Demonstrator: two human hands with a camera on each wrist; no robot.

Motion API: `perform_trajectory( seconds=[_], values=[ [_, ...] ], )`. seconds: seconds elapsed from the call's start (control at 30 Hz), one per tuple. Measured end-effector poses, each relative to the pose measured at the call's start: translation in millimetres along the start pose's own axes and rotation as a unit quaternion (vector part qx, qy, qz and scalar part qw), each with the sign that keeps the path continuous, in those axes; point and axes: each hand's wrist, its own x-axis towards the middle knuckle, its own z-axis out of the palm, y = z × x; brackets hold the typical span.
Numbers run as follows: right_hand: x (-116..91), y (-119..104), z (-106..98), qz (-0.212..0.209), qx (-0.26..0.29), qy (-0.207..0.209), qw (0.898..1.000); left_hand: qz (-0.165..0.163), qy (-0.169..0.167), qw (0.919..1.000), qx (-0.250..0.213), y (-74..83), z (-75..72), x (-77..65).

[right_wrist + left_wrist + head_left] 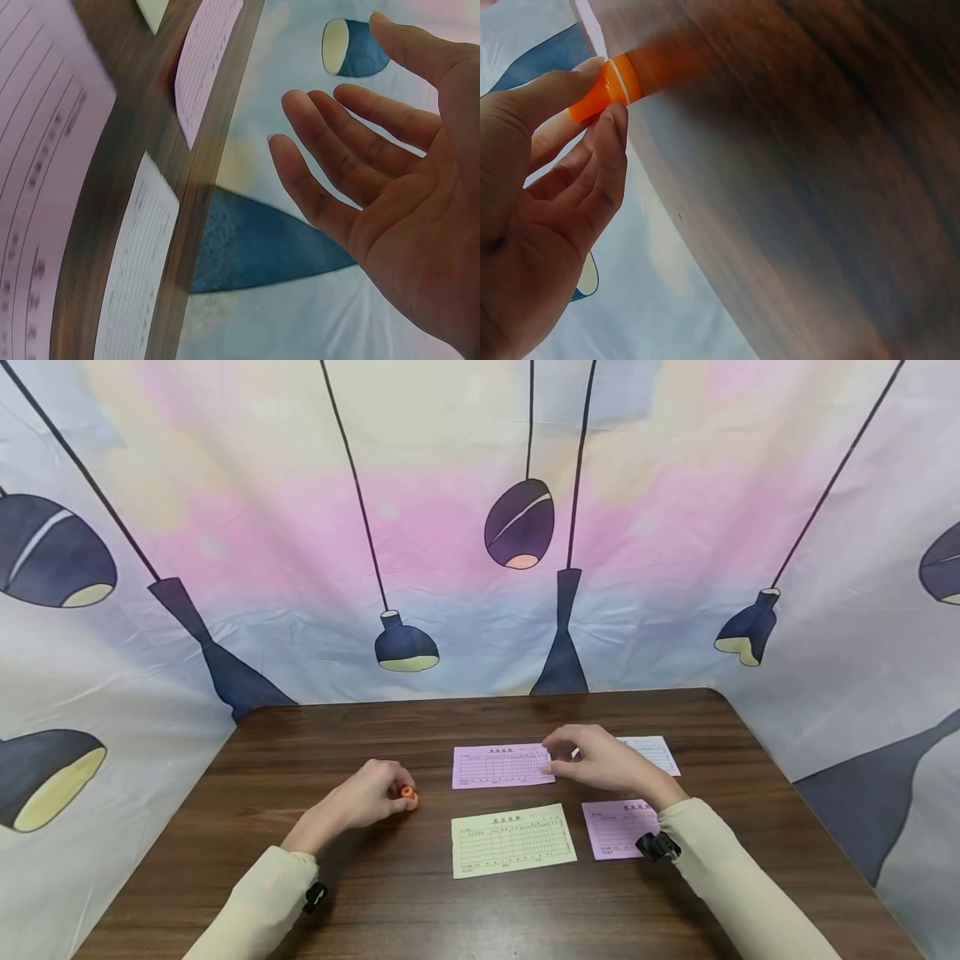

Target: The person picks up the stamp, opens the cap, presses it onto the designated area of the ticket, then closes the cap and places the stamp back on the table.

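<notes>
The left hand (365, 795) is pinching an upright orange tube (592, 99), left of the far purple slip (498, 768), by whose right end the right hand (596, 760) is hovering, fingers parted and empty.

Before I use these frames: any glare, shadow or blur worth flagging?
Head: pale sheen on the near tabletop, soft shadow beside the left sleeve; left wrist: orange piece mirrored as a hazy orange streak, wood grain soft; right wrist: print on the leftmost pink slip blurred.
</notes>
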Motion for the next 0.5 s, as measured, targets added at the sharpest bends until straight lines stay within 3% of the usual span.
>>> perform_trajectory(
  seconds=[0.33,0.5],
  values=[
    [14.3,-11.9,13.6,-0.019,0.014,-0.014,1.0,-0.001,0.039,0.9992,-0.006,6.7,-0.2,-7.7],
    [19.6,-16.5,17.7,-0.02,0.022,-0.02,0.999,-0.004,0.065,0.9964,-0.055,16.3,-4.2,-11.5]
  ],
)
